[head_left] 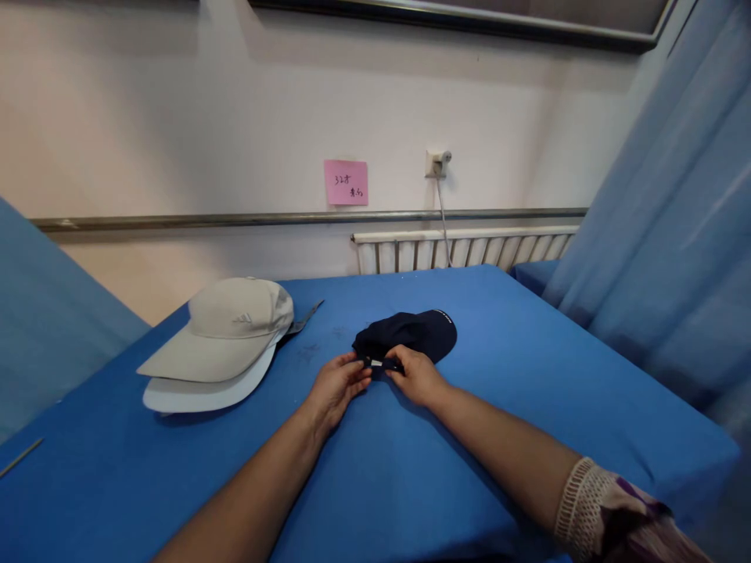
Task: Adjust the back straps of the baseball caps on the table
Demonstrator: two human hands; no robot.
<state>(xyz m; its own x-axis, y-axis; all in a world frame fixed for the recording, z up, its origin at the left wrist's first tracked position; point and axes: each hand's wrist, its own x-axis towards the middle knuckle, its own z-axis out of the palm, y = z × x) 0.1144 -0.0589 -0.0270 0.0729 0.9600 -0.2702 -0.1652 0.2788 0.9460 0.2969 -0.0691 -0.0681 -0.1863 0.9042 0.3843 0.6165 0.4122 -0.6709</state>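
Navy cap (404, 332) lay on the blue-covered counter (375, 477), toward its far edge and about midway between the two sides, its brim pointing right and its back opening turned toward me. I had both hands on that back opening: my left hand (340, 385) pinched the left end of the strap, and my right hand (419, 375) gripped the other end between thumb and finger. A small pale piece (376, 363) showed between my fingertips. Near the counter's far left corner, a beige cap (235, 320) sat on top of a white cap (205, 397), well apart from my hands. A thin stick (21, 458) lay by the left edge, and a pink note (346, 183) was on the wall beyond.
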